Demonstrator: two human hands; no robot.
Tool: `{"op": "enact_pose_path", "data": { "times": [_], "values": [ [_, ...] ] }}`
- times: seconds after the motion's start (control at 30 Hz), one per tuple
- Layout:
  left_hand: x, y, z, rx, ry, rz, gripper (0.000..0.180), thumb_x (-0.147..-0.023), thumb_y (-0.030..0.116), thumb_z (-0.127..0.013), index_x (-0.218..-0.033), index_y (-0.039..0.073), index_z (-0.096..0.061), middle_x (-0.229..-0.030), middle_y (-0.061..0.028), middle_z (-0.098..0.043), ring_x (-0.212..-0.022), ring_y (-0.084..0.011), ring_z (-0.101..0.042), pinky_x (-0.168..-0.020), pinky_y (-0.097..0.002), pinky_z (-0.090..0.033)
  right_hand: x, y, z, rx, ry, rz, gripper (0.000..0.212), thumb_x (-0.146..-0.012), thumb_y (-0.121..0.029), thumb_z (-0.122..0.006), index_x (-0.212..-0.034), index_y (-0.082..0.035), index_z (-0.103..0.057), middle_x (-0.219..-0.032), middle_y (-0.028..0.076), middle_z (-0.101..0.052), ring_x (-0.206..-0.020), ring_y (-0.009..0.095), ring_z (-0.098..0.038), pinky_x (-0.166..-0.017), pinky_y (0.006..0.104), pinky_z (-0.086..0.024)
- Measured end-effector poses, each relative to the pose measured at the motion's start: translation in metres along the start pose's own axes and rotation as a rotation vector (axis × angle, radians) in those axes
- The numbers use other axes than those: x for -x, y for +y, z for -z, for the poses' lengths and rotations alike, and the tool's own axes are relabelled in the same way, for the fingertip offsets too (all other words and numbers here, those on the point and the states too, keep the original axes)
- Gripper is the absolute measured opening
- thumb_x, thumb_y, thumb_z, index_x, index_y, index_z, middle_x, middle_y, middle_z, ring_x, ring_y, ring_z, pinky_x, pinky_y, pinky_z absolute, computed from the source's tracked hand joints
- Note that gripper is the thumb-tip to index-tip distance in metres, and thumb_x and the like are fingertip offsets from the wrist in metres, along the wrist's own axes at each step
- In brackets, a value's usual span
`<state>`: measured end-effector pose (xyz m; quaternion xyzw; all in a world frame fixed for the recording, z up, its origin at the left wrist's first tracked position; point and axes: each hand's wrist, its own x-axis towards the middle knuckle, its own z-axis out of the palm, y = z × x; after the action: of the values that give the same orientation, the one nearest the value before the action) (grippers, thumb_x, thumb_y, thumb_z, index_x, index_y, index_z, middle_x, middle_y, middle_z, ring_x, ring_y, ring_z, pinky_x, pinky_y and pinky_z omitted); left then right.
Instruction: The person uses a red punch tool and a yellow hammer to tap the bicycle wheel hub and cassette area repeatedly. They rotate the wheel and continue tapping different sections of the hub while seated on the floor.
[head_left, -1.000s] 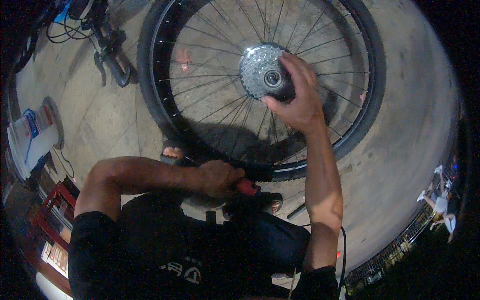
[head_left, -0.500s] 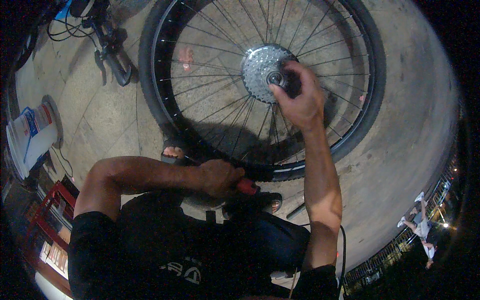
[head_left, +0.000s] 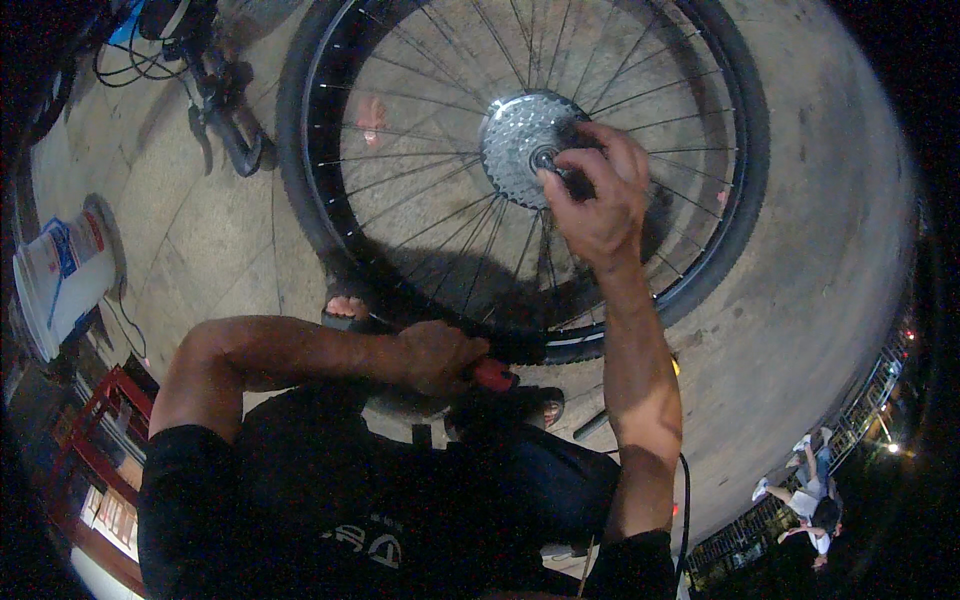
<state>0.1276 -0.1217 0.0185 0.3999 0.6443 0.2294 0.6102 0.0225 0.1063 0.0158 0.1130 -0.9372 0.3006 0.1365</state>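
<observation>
Head view: bike wheel (head_left: 330, 230) is standing upright on the concrete floor (head_left: 800, 300), filling the upper middle of frame, tyre resting by the person's sandalled foot (head_left: 345, 305).

Right hand (head_left: 595, 195) is reaching up to the hub, fingers curled shut around a small dark tool (head_left: 560, 172) seated at the centre of the gear cluster (head_left: 520, 145). Can't tell what kind of tool, too dark and mostly covered by the fingers.

Left hand (head_left: 435, 355) is down at the lower rim, closed tight around a red-handled tool (head_left: 495, 375), also bracing the wheel there.

Step in hand, my read: working the fastening at the centre of the gears while the other hand is holding things steady. Next move probably calls for firm torque at the hub with the lower hand resisting, so the wheel isn't rolling or tipping, and the hub tool staying fully seated so it isn't slipping off.

White bucket (head_left: 60, 275) sitting at the left edge of the floor, red rack (head_left: 95, 440) lower left, another bike's handlebar (head_left: 225, 100) top left.
</observation>
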Motion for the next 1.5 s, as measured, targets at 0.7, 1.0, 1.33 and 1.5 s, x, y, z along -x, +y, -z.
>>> {"op": "enact_pose_path", "data": {
  "times": [0.7,1.0,1.33,1.5],
  "values": [
    [0.127,-0.188,-0.064,0.423,1.437,0.454,0.031,-0.084,0.009,-0.064,-0.112,0.002,-0.055,-0.097,-0.0184,-0.068,-0.09,-0.0296,-0.068,-0.081,-0.0369,-0.053,0.034,0.003,0.031,-0.124,-0.063,-0.319,0.039,-0.076,-0.016,-0.078,-0.112,-0.009,-0.065,-0.109,0.013,-0.064,-0.104,0.033,-0.061,-0.09,0.0416,-0.049],
    [0.144,-0.241,-0.083,-0.231,1.523,0.804,0.053,-0.079,0.014,-0.072,-0.125,-0.002,-0.05,-0.119,-0.0213,-0.054,-0.105,-0.0371,-0.057,-0.088,-0.0443,-0.048,0.005,-0.019,0.0,-0.031,-0.017,-0.072,0.024,-0.076,-0.012,-0.078,-0.098,-0.008,-0.067,-0.093,0.008,-0.065,-0.085,0.027,-0.064,-0.074,0.0355,-0.052],
    [0.069,-0.157,-0.009,0.694,1.469,0.561,0.064,-0.084,0.029,-0.077,-0.126,-0.009,-0.047,-0.106,-0.0158,-0.063,-0.091,-0.0216,-0.063,-0.08,-0.0342,-0.052,0.015,-0.013,-0.001,0.006,0.026,-0.141,0.018,-0.074,-0.015,-0.078,-0.085,-0.011,-0.065,-0.086,0.007,-0.064,-0.083,0.029,-0.062,-0.074,0.0388,-0.051],
    [0.07,-0.157,0.001,0.968,1.447,0.448,0.06,-0.08,0.026,-0.082,-0.118,-0.005,-0.046,-0.098,-0.0117,-0.064,-0.088,-0.0193,-0.062,-0.075,-0.0322,-0.052,0.014,-0.017,-0.004,-0.039,0.006,-0.253,0.016,-0.075,-0.016,-0.077,-0.085,-0.01,-0.065,-0.087,0.008,-0.064,-0.084,0.031,-0.062,-0.074,0.0393,-0.051]
  ]
}}
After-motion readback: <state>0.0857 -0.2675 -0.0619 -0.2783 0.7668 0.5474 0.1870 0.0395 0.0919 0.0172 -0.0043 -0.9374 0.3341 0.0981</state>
